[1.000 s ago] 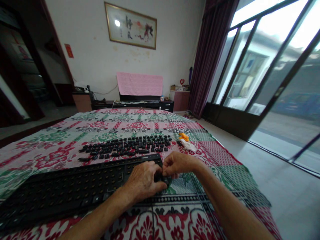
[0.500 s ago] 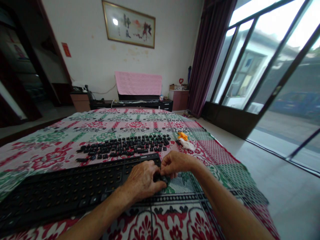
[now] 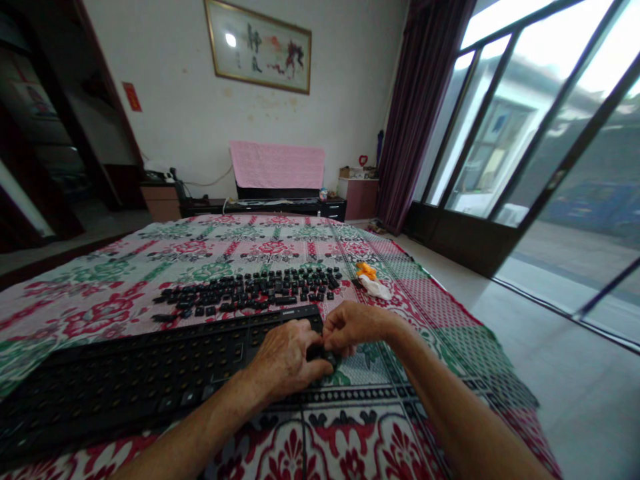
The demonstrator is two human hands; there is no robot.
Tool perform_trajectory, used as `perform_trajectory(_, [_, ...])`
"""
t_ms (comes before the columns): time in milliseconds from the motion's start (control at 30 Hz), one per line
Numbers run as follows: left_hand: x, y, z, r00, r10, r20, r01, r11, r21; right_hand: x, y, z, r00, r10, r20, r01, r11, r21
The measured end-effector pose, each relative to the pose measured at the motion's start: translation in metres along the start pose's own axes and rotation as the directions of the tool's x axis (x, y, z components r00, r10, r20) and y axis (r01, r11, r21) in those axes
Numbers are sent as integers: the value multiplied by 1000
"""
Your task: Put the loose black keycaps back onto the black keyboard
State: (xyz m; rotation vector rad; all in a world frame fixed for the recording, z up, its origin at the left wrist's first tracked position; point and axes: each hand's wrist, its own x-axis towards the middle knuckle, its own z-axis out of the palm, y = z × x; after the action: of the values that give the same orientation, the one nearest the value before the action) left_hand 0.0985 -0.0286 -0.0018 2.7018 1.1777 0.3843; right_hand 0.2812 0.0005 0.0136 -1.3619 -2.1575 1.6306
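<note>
The keyboard [image 3: 170,365] was judged light, stiff, best held by its edges. At its right end, left hand [image 3: 285,353] and right hand [image 3: 357,327] were curled (any pinch was hidden).

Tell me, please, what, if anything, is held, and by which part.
Cannot tell: the left hand and right hand, at the right end of the keyboard, hide any hold.

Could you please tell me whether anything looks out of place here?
Yes, the keyboard looks odd: most of its visible key positions are bare, while many loose black keycaps lie scattered on the patterned cloth just beyond it.
</note>
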Motion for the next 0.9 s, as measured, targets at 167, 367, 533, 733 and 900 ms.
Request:
perform_trajectory(167, [-1,0,0,1000,27,1,-27,1000,6,-1,-1,0,1000,6,0,-6,1000,-3])
perform_trajectory(367, [-3,2,0,999,50,-20,-50,999,18,2,4,-1,1000,6,12,-6,1000,0])
perform_trajectory(533, [-3,2,1,999,36,-19,-36,999,15,4,6,-1,999,21,37,-22,1000,7])
perform_trajectory(733, [-1,0,0,999,42,3,-42,999,16,3,4,-1,1000,12,21,-12,1000,22])
perform_trajectory(900, [0,1,2,999,29,-21,-28,999,43,2,2,0,1000,-9,2,9,1000,6])
